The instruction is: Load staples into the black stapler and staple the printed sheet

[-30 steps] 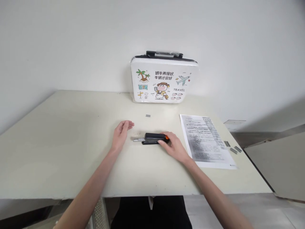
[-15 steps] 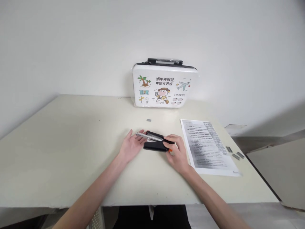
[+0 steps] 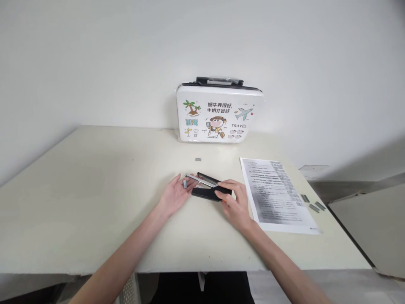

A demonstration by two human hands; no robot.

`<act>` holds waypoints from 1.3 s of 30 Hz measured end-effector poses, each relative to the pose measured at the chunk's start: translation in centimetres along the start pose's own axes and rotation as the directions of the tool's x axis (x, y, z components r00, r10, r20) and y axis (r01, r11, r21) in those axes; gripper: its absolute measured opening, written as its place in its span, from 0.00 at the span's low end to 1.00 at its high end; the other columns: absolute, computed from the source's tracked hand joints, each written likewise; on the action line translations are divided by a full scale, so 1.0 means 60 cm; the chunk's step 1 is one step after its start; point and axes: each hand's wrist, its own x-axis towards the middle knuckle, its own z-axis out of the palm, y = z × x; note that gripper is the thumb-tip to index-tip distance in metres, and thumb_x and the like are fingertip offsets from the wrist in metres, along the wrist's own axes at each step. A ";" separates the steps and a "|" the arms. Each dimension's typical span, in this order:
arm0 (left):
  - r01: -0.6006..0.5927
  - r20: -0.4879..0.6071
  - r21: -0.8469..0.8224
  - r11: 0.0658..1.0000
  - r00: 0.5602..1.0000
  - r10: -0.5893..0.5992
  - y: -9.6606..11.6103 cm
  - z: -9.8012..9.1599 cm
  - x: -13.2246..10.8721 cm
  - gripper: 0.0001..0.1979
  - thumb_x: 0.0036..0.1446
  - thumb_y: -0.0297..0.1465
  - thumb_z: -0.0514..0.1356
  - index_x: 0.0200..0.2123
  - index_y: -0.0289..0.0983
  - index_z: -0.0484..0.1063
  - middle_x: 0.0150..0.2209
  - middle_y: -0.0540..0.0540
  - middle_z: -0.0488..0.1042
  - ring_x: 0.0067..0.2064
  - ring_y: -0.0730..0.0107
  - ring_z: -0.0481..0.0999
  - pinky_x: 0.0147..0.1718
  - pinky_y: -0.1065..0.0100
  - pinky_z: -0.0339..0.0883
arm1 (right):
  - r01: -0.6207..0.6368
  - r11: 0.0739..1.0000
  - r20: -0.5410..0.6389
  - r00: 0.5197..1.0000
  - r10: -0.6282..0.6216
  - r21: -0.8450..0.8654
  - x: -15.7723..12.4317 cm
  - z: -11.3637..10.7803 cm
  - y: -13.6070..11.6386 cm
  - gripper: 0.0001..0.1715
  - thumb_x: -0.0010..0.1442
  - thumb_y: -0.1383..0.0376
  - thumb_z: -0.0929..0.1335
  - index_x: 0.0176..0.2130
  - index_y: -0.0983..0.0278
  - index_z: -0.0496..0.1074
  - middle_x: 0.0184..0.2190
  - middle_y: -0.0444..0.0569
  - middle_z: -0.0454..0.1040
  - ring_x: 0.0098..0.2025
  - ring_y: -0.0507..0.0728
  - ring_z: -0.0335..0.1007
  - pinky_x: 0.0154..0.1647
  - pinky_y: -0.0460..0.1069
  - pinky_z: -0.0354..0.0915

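A black stapler (image 3: pixel 207 193), opened up with its metal staple channel exposed, lies in the grip of my right hand (image 3: pixel 236 204), thumb and fingers around its rear end. Its front end points toward my left hand (image 3: pixel 175 196), which is palm up with the fingers stretched out, some of them behind the channel. A small grey staple strip (image 3: pixel 185 184) shows over the open fingers of the left hand; whether it rests on them or is dropping cannot be made out. Farther back on the table lies another staple strip (image 3: pixel 198 159).
A white cartoon-printed case (image 3: pixel 218 114) with a black handle stands against the wall. Right of my hands lies a printed sheet of paper (image 3: pixel 275 194). Several staple strips (image 3: pixel 314 207) sit by its right edge, close to the table's (image 3: pixel 79 202) right side.
A staple strip now shows over my left hand, clear of the stapler's channel. The stapler's channel has shifted slightly, and my left hand has moved a little to the right.
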 end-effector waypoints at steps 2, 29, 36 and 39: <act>-0.061 -0.045 0.049 0.997 0.997 0.063 0.000 0.001 -0.001 0.14 0.66 0.39 0.56 0.31 0.38 0.73 0.39 0.39 0.79 0.46 0.57 0.81 0.54 0.56 0.73 | -0.025 1.000 -0.016 1.000 0.025 0.004 0.001 -0.002 0.001 0.25 0.62 0.80 0.65 0.49 0.53 0.74 0.50 0.51 0.76 0.55 0.64 0.73 0.50 0.63 0.72; -0.194 -0.063 -0.105 0.975 0.980 0.188 0.017 -0.013 -0.017 0.08 0.52 0.32 0.67 0.32 0.35 0.72 0.23 0.59 0.53 0.22 0.79 0.52 0.22 0.74 0.52 | -0.589 0.791 0.213 0.805 0.554 0.166 0.036 0.077 0.047 0.18 0.61 0.50 0.74 0.43 0.60 0.74 0.40 0.49 0.81 0.41 0.62 0.76 0.47 0.56 0.70; -0.159 -0.077 -0.291 0.943 0.987 0.142 0.030 -0.031 -0.017 0.10 0.63 0.34 0.59 0.35 0.32 0.74 0.25 0.51 0.65 0.23 0.75 0.65 0.24 0.73 0.63 | -0.561 0.822 0.333 0.797 0.504 0.100 0.111 0.203 0.054 0.17 0.62 0.51 0.72 0.45 0.58 0.73 0.40 0.48 0.82 0.41 0.61 0.77 0.45 0.55 0.71; -0.153 -0.105 -0.334 0.930 0.987 0.124 0.033 -0.037 -0.018 0.15 0.68 0.34 0.54 0.40 0.30 0.76 0.30 0.42 0.74 0.31 0.68 0.77 0.32 0.70 0.72 | -0.536 0.841 0.360 0.802 0.477 0.080 0.132 0.231 0.058 0.15 0.62 0.53 0.73 0.46 0.57 0.74 0.40 0.47 0.82 0.41 0.62 0.78 0.46 0.55 0.71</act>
